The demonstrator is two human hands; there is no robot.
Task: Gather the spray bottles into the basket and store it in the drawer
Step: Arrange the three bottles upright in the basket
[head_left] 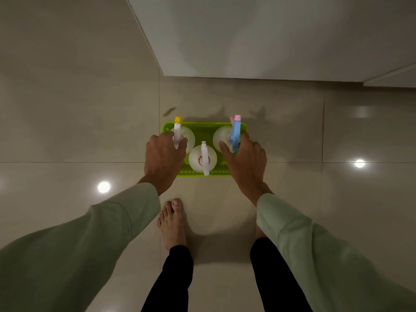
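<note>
A lime-green basket (202,125) stands on the tiled floor in front of my feet. Three round white spray bottles stand upright in it: one with a yellow nozzle (188,134) at the back left, one with a blue and pink sprayer (221,134) at the back right, and one with a white sprayer (195,162) at the front middle. My left hand (163,158) grips the basket's left end, thumb inside, fingers outside. My right hand (245,161) grips the right end the same way. Both short walls are hidden under my hands.
A white cabinet front (258,41) rises just behind the basket, with a corner at the upper left. My bare left foot (172,224) stands close in front of the basket. A small dark mark (169,111) lies on the glossy beige floor tiles.
</note>
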